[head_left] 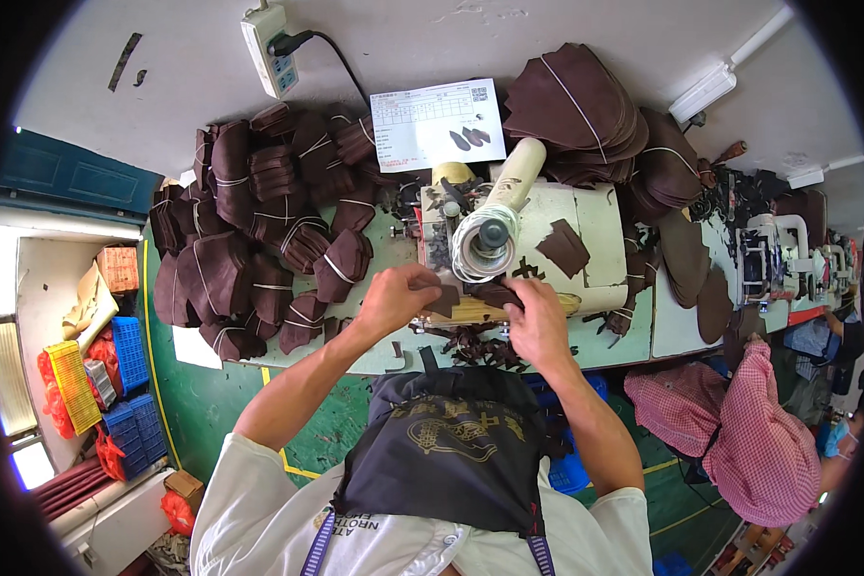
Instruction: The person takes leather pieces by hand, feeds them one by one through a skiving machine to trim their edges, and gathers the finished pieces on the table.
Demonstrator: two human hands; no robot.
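At the front of a cream bench machine (593,226), both of my hands work close together. My left hand (396,300) is closed, its fingertips pinching a small dark brown leather piece (443,301). To the right, my right hand (540,323) has its thumb and fingers closed on another brown leather piece (494,294), just below the machine's round dark knob (492,234). White cord is coiled around the neck under that knob. A yellowish front plate (557,305) runs beneath both hands. Dark scraps (485,348) lie heaped between me and the machine.
Bundles of tied brown leather pieces (223,269) crowd the table's left side. Larger stacks (578,110) stand behind at the right. A printed sheet (437,125) leans at the back, below a power strip (270,50). A person in a checked garment (763,432) sits at the right.
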